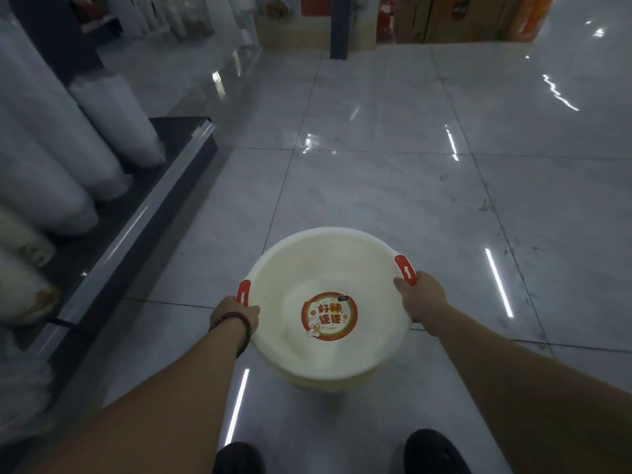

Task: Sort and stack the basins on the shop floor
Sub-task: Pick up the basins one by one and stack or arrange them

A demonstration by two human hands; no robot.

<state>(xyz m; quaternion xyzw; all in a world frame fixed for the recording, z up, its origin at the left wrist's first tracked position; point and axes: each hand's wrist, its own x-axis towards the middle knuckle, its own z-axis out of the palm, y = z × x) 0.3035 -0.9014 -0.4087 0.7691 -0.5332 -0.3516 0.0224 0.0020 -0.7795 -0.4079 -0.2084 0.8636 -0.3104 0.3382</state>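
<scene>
A cream-white round basin [307,268] with two red handles and a round red sticker on its bottom is in front of me above the tiled floor. Its lower wall shows layered rims, so it looks like a nested stack. My left hand [236,314] grips the rim at the left red handle [243,291]; a dark bead bracelet sits on that wrist. My right hand [422,295] grips the rim at the right red handle [406,270]. Whether the basin touches the floor I cannot tell.
A dark low display platform [143,213] runs along the left, bearing leaning stacks of wrapped white goods [113,118]. Glossy grey floor tiles [393,172] stretch ahead. Cardboard boxes [444,18] and a dark post [338,25] stand at the far end. My dark shoes [432,453] show at the bottom.
</scene>
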